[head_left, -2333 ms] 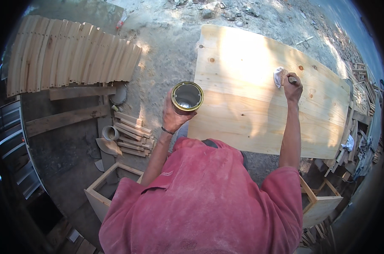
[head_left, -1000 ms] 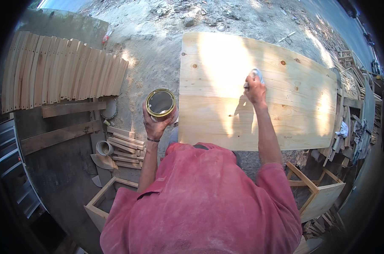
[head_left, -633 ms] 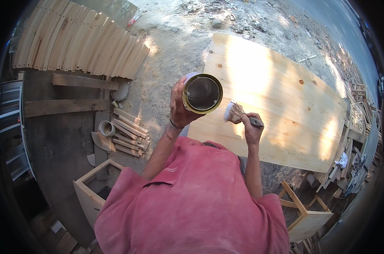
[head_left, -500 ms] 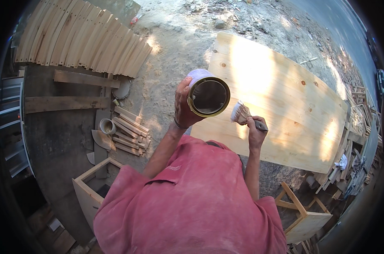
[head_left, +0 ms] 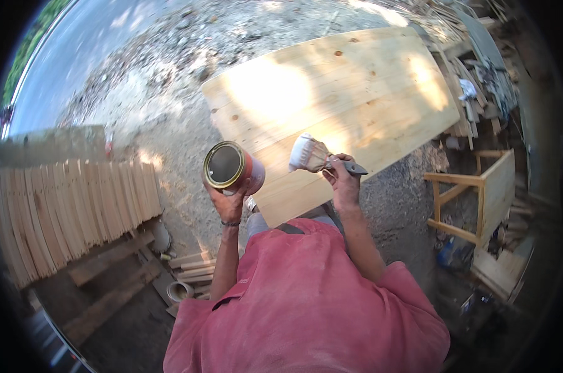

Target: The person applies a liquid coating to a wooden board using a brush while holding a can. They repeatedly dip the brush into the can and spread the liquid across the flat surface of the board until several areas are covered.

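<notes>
My left hand (head_left: 224,204) is closed round a round metal can (head_left: 253,175), held upright with its open mouth facing up and its gold rim showing. Dark contents or a shaded inside fill the mouth; I cannot tell which. A wide brush (head_left: 310,153) with white-coated bristles and a grey handle is in my right hand (head_left: 342,180), its fingers pinching the handle. The bristles point left, toward the can, and stay apart from it. Beyond both hands lies a large pale wooden panel (head_left: 356,93), partly in bright sun.
At the left stands a row of pale wooden slats (head_left: 70,211). Short wood pieces (head_left: 196,268) and a small pot (head_left: 179,291) lie below it. A wooden frame (head_left: 474,193) stands right of me, with a pile of scrap wood (head_left: 474,93) beyond. Stony ground (head_left: 151,68) stretches behind the panel.
My view has swung to the right, so the panel appears more central. The can has moved left in the picture, away from the brush. Both hands keep their hold.
</notes>
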A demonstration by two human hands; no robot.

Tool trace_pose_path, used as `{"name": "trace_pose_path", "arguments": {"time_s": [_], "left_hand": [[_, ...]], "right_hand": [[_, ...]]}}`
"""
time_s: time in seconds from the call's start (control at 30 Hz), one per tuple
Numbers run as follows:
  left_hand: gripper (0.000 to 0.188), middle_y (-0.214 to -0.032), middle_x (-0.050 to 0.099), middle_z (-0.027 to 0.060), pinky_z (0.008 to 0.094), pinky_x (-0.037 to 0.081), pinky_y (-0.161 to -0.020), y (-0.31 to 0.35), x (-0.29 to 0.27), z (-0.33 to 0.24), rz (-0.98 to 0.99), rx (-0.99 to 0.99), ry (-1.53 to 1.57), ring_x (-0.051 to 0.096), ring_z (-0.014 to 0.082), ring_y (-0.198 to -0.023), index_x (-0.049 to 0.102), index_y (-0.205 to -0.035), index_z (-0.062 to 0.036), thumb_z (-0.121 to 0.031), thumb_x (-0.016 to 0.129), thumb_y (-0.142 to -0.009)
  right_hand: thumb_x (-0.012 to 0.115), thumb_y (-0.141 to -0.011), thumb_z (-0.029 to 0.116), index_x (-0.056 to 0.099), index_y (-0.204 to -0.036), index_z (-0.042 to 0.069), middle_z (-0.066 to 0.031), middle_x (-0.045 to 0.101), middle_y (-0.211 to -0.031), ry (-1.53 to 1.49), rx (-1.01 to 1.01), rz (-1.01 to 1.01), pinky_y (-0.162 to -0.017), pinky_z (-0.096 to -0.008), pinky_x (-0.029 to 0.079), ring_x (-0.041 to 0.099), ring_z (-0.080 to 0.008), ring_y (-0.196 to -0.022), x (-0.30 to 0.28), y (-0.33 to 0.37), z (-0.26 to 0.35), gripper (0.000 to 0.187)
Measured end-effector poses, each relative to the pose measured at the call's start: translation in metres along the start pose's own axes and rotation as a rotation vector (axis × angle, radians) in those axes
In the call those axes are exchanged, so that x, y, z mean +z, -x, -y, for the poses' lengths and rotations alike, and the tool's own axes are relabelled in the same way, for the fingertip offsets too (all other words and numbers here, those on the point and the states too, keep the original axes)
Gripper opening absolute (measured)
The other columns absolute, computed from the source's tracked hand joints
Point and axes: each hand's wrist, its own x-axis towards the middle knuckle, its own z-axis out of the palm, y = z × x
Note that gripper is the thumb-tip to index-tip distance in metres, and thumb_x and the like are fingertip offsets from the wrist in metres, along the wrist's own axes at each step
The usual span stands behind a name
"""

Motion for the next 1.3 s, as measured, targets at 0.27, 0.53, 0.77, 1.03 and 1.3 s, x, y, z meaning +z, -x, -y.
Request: {"name": "trace_pose_path", "arguments": {"time_s": [0.27, 0.53, 0.77, 1.03, 1.3], "left_hand": [[0.115, -0.147, 0.049, 0.0188, 0.0453, 0.040, -0.113, 0.004, 0.023, -0.001, 0.494, 0.278, -0.271, 0.050, 0.0315, -0.136, 0.027, -0.155, -0.0029, -0.038, 0.092, -0.068], [0.115, -0.148, 0.049, 0.0187, 0.0462, 0.042, -0.112, 0.045, 0.063, -0.034, 0.511, 0.500, -0.260, 0.050, 0.0330, -0.136, 0.027, -0.156, -0.0051, -0.035, 0.093, -0.066], [0.106, -0.149, 0.046, 0.0157, 0.0453, 0.041, -0.114, 0.168, 0.128, 0.021, 0.508, 0.360, -0.088, 0.048, 0.0304, -0.136, 0.029, -0.156, -0.0065, -0.021, 0.090, -0.070], [0.101, -0.148, 0.044, 0.0179, 0.0423, 0.038, -0.116, 0.364, 0.256, 0.028, 0.997, 0.192, -0.081, 0.045, 0.0286, -0.138, 0.028, -0.155, -0.0040, -0.017, 0.088, -0.074], [0.100, -0.144, 0.048, 0.0166, 0.0441, 0.044, -0.109, 0.460, 0.393, 0.003, 1.472, 0.460, -0.132, 0.051, 0.0298, -0.132, 0.031, -0.153, -0.0041, -0.032, 0.087, -0.075]], "right_hand": [[0.073, -0.090, 0.016, 0.062, -0.103, 0.007, -0.0038, 0.069, -0.095, -0.049, -0.017, -0.317, -0.070, -0.0257, 0.055, 0.066, -0.0103, -0.082, -0.068, 0.092, -0.029, 0.019], [0.074, -0.086, 0.020, 0.071, -0.098, 0.000, -0.0098, 0.073, -0.084, 0.357, -0.390, -0.483, -0.069, -0.0338, 0.054, 0.070, -0.0177, -0.078, -0.168, 0.120, -0.047, 0.024], [0.074, -0.086, 0.023, 0.074, -0.098, 0.006, -0.0142, 0.073, -0.091, 0.762, -0.660, -0.470, -0.073, -0.0400, 0.056, 0.072, -0.0292, -0.082, -0.321, 0.190, -0.046, 0.021], [0.081, -0.084, 0.032, 0.077, -0.110, 0.011, -0.0143, 0.075, -0.105, 0.898, 0.166, -0.953, -0.084, -0.0416, 0.056, 0.072, -0.0293, -0.098, -0.563, 0.348, -0.131, 0.034], [0.074, -0.091, 0.035, 0.076, -0.104, 0.006, -0.0114, 0.075, -0.100, 0.214, 0.709, -1.725, -0.076, -0.0418, 0.055, 0.072, -0.0271, -0.087, -0.663, 0.433, -0.383, 0.032]]}}
